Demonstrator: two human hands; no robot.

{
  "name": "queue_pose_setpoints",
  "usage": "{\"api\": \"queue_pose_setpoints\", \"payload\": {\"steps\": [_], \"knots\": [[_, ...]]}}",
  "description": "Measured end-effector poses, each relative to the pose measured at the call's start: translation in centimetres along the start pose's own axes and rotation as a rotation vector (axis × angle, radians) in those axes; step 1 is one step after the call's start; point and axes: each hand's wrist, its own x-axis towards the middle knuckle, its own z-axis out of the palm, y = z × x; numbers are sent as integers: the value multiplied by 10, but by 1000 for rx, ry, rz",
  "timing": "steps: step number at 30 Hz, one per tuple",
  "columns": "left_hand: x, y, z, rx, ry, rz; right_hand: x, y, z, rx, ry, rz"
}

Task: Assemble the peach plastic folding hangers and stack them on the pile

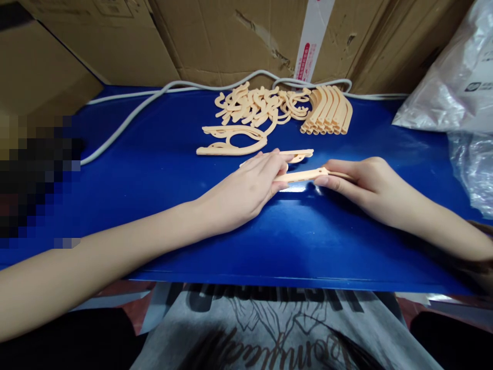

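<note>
Between my hands is a peach plastic folding hanger [302,176], held low over the blue table. My left hand [246,182] is closed on its left part, thumb underneath at the near side, and its fingers hide much of the piece. With thumb and fingertips, my right hand [372,182] pinches the right end beside a small hole. Just beyond my left fingers another peach strip [302,153] shows; whether it belongs to the same hanger I cannot tell. Farther back lies a folded hanger [231,150], apart from both hands.
A heap of loose hanger hooks [250,105] lies at the back, beside a row of curved hanger arms [329,110]. A white cable [154,95] runs behind them along cardboard boxes [239,41]. Clear plastic bags [442,92] stand at the right of the blue table [308,246].
</note>
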Motion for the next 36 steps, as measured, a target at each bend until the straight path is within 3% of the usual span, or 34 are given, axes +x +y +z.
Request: {"api": "queue_pose_setpoints", "payload": {"steps": [18, 29, 36], "knots": [[1, 0, -4, -11, -33, -43, -4, -2, 1, -459, 63, 9], [1, -2, -4, -5, -7, -16, 1, -6, -1, -140, -12, 67], [-1, -2, 0, 20, -34, 13, 0, -9, 1, -86, -36, 66]]}}
